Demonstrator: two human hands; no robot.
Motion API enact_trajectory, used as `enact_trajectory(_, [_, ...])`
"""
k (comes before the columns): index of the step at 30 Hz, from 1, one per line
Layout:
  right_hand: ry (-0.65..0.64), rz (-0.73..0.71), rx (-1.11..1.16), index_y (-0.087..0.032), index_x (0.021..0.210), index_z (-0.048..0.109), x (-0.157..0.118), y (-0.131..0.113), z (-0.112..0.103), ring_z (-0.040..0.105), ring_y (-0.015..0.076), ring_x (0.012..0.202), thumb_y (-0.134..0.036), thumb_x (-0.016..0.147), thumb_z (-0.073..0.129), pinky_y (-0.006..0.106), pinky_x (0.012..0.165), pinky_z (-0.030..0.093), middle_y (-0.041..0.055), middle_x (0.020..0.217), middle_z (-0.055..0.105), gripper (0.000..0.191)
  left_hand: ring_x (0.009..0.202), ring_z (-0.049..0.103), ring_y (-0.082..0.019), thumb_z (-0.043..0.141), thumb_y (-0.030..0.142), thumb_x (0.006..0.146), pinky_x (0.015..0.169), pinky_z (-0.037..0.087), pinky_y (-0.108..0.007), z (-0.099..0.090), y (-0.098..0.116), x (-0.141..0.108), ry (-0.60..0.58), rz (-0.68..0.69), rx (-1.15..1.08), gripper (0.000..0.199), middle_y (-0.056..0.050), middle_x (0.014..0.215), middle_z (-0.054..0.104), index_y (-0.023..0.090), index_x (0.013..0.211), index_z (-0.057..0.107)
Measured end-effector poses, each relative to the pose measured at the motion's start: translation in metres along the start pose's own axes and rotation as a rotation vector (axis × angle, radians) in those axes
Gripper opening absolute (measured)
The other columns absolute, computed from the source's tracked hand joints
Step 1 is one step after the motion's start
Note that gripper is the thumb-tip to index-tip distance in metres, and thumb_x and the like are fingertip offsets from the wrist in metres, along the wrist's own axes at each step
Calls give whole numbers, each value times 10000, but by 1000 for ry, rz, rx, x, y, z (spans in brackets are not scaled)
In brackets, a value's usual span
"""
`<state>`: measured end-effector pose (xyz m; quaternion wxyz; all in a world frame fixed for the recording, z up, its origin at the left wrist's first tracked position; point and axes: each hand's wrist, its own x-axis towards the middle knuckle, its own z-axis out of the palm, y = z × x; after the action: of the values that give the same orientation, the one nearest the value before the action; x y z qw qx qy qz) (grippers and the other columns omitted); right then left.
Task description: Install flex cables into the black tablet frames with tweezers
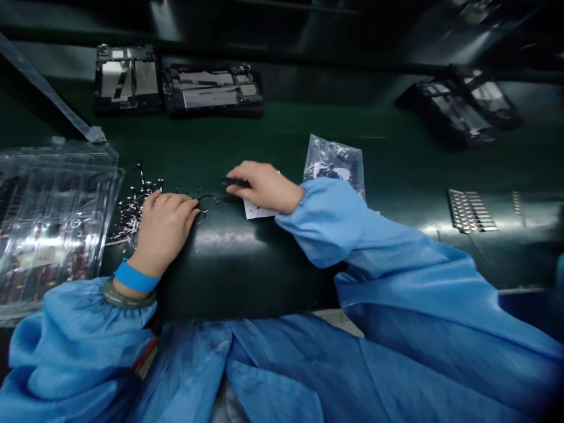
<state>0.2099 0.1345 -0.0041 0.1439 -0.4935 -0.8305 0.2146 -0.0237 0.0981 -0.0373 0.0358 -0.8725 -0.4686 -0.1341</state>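
Note:
My left hand (165, 226) lies palm down over the right edge of a pile of small metallic parts with thin cables (130, 214). Its fingers are bent near a thin black cable (209, 198); whether they grip anything is hidden. A dark, slim tool (235, 182) is held between the fingers of my right hand (264, 187), just above the dark green table (229, 276). Partly under that hand lies a white sheet (255, 211) with small dark spots. Behind my right sleeve sits a clear plastic bag (332, 161) with dark items inside.
Clear plastic trays (53, 229) are stacked at the left. Dark device frames (127, 82) and stacked ones (215, 88) stand at the back, with more device frames (458, 111) at the back right. Small metallic strips (471, 210) lie at the right.

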Motion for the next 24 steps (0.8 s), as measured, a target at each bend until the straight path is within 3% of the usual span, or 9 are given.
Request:
enact_trajectory(4, [-39, -66, -69, -208, 1203, 637, -4, -2, 39, 597, 191, 969, -285, 936, 549, 287, 745, 421, 85, 1189, 604, 291, 981, 639, -303, 398, 272, 970, 978, 436, -495, 8, -3, 1, 35, 16, 0, 360, -138, 1036, 716, 120, 1047, 716])
enact_trajectory(8, [-3, -130, -311, -201, 1175, 628, -1, -5, 52, 581, 175, 889, -251, 998, 402, 284, 600, 326, 84, 1196, 596, 291, 943, 652, -292, 374, 272, 975, 976, 443, -485, 11, -7, 1, 79, 30, -3, 381, -141, 966, 724, 118, 998, 722])
enact_trajectory(13, [85, -180, -380, -168, 1149, 611, 2, -12, 47, 573, 182, 934, -277, 1034, 298, 297, 611, 309, 88, 1128, 615, 351, 922, 648, -270, 352, 295, 976, 1015, 420, -483, 10, -11, 3, 96, -59, -47, 365, -118, 947, 719, 158, 939, 688])
enact_trajectory(19, [81, 10, -177, -170, 1179, 605, 5, -15, 34, 591, 209, 1030, -217, 989, 422, 297, 751, 389, 97, 1171, 625, 268, 961, 636, -247, 344, 322, 975, 1071, 387, -470, 9, -12, 3, 101, -122, -164, 326, -87, 964, 711, 200, 917, 640])
enact_trajectory(24, [42, 120, 52, -141, 1050, 651, 14, -14, 24, 619, 196, 971, -253, 982, 459, 303, 833, 410, 92, 1050, 688, 232, 986, 625, -243, 390, 375, 946, 930, 469, -415, 1, -9, 5, 161, -334, -418, 294, -80, 986, 690, 211, 903, 631])
